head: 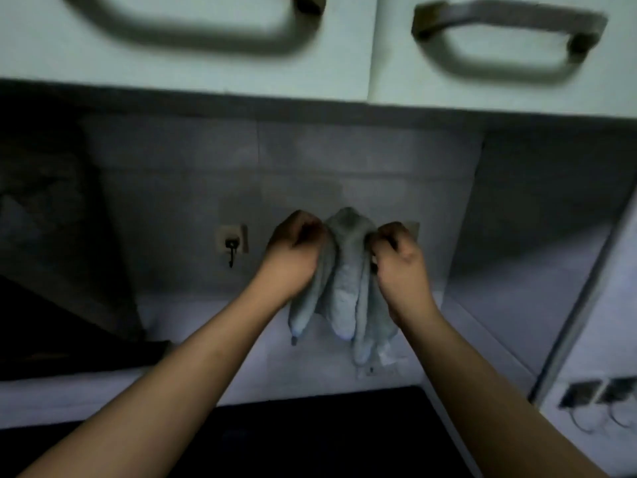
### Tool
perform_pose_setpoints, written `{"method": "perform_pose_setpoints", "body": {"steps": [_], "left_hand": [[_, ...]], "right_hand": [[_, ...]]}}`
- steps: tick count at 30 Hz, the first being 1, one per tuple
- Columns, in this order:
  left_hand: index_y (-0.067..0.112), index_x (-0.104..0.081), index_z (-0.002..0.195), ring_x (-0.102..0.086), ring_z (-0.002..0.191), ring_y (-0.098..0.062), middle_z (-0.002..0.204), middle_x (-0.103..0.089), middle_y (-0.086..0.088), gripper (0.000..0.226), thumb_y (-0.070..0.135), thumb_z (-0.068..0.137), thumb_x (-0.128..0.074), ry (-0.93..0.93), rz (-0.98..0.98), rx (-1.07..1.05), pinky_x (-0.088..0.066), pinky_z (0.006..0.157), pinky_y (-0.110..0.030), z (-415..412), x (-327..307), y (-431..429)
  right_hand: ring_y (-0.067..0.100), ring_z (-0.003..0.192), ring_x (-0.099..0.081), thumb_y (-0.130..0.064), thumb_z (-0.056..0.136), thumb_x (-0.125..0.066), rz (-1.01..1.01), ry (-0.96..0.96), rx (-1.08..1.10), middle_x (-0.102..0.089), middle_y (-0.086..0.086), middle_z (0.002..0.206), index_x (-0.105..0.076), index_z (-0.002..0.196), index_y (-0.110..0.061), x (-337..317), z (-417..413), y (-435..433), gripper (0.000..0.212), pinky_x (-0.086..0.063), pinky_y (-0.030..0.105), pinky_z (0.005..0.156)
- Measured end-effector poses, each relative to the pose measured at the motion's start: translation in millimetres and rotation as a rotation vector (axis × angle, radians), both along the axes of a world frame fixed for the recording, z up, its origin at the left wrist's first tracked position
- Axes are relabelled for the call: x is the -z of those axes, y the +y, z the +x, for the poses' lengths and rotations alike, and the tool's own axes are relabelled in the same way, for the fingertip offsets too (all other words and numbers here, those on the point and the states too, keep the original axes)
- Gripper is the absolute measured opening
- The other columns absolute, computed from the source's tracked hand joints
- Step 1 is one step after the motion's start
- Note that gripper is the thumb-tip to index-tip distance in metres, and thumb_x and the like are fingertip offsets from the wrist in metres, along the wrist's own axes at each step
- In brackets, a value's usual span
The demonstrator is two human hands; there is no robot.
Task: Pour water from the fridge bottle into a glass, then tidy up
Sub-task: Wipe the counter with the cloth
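Note:
A pale blue-grey cloth hangs in folds against the grey tiled wall under the upper cabinets. My left hand grips its upper left edge with closed fingers. My right hand pinches its upper right edge. The top of the cloth sits between my two hands, just left of a wall hook plate that my right hand mostly hides. The cloth's lower ends dangle above the counter. No bottle or glass is in view.
A second wall hook sits to the left of my hands with nothing on it. Two white cabinet doors with grey handles hang overhead. A dark hob lies below. Sockets are on the right wall.

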State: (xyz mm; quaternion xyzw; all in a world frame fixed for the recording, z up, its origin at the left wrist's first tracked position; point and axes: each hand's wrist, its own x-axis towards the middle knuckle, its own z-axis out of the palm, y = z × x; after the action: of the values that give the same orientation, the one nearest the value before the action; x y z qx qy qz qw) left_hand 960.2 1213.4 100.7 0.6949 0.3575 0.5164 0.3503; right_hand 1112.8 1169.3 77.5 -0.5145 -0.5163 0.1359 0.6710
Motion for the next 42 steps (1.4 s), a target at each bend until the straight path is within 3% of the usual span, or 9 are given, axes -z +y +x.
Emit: {"method": "perform_pose_setpoints", "body": {"steps": [3,6,14,18,21,24,29,35,42], "left_hand": [[0.026,-0.063,0.069,-0.056,0.072,-0.016,0.070,-0.061,0.002,0.019,0.020,0.086,-0.057,-0.051,-0.141,0.270,-0.047,0.073,-0.032,-8,48,-31],[0.026,-0.062,0.069,-0.053,0.066,-0.015,0.068,-0.060,-0.001,0.028,0.007,0.089,-0.063,0.119,-0.169,0.340,-0.046,0.068,-0.032,-10,130,-54],[0.014,-0.060,0.091,-0.057,0.077,-0.004,0.087,-0.063,0.000,0.014,0.028,0.093,-0.064,0.479,-0.556,0.250,-0.047,0.071,-0.019,-74,350,-146],[0.024,-0.049,0.127,-0.054,0.112,-0.014,0.124,-0.053,0.001,0.038,0.039,0.094,-0.061,0.838,-0.584,0.018,-0.047,0.093,-0.027,-143,438,-186],[0.022,-0.036,0.147,-0.042,0.134,-0.029,0.153,-0.037,-0.009,0.064,0.051,0.093,-0.056,1.059,-0.623,-0.145,-0.039,0.108,-0.044,-178,472,-202],[0.019,-0.036,0.150,-0.029,0.145,-0.039,0.160,-0.031,-0.016,0.081,0.067,0.086,-0.043,1.149,-0.622,-0.248,-0.030,0.113,-0.055,-207,499,-208],[0.013,-0.044,0.145,-0.031,0.144,-0.042,0.154,-0.039,-0.020,0.085,0.071,0.084,-0.035,1.224,-0.494,-0.262,-0.023,0.115,-0.060,-226,536,-209],[0.017,-0.047,0.143,-0.033,0.143,-0.038,0.155,-0.037,-0.019,0.074,0.065,0.086,-0.044,1.176,-0.400,-0.340,-0.022,0.117,-0.055,-232,552,-213],[0.022,-0.043,0.145,-0.027,0.147,-0.033,0.160,-0.031,-0.014,0.076,0.068,0.085,-0.044,1.191,-0.405,-0.350,-0.018,0.119,-0.054,-235,556,-208]], "right_hand": [[0.021,0.071,-0.054,-0.022,0.092,-0.052,-0.137,0.458,-0.141,-0.057,0.006,0.073,-0.056,0.074,-0.024,51,-8,-34,0.019,-0.045,0.035,0.063],[0.026,0.075,-0.065,-0.027,0.099,-0.046,-0.357,0.986,-0.248,-0.064,0.014,0.082,-0.063,0.093,-0.010,126,-22,-63,0.025,-0.055,0.033,0.069],[0.029,0.082,-0.058,-0.018,0.103,-0.042,-0.711,1.195,0.041,-0.063,0.014,0.090,-0.064,0.101,-0.005,288,-26,-146,0.026,-0.049,0.042,0.079],[0.029,0.071,-0.063,-0.020,0.082,-0.077,-0.985,0.391,0.031,-0.059,0.007,0.072,-0.062,0.077,-0.010,376,-25,-182,0.018,-0.046,0.029,0.066],[0.031,0.121,-0.054,-0.031,0.096,-0.057,-1.290,-0.345,-0.276,-0.055,0.008,0.128,-0.050,0.137,-0.014,432,-43,-223,0.044,-0.044,0.029,0.096],[0.025,0.129,-0.040,-0.046,0.094,-0.049,-1.249,-0.867,-0.373,-0.038,0.003,0.146,-0.027,0.152,-0.026,461,-46,-242,0.066,-0.040,0.035,0.102],[0.038,0.129,-0.048,-0.053,0.078,-0.063,-1.054,-1.088,-0.312,-0.047,0.015,0.138,-0.047,0.135,-0.016,496,-47,-259,0.070,-0.050,0.047,0.098],[0.042,0.151,-0.008,-0.065,0.093,-0.044,-0.846,-0.948,-0.319,-0.008,0.021,0.164,-0.021,0.157,-0.030,532,-43,-237,0.077,-0.018,0.054,0.117],[0.049,0.142,-0.026,-0.062,0.093,-0.039,-0.932,-0.960,-0.044,-0.028,0.029,0.156,-0.031,0.153,-0.026,540,-70,-91,0.071,-0.027,0.064,0.111]]}}
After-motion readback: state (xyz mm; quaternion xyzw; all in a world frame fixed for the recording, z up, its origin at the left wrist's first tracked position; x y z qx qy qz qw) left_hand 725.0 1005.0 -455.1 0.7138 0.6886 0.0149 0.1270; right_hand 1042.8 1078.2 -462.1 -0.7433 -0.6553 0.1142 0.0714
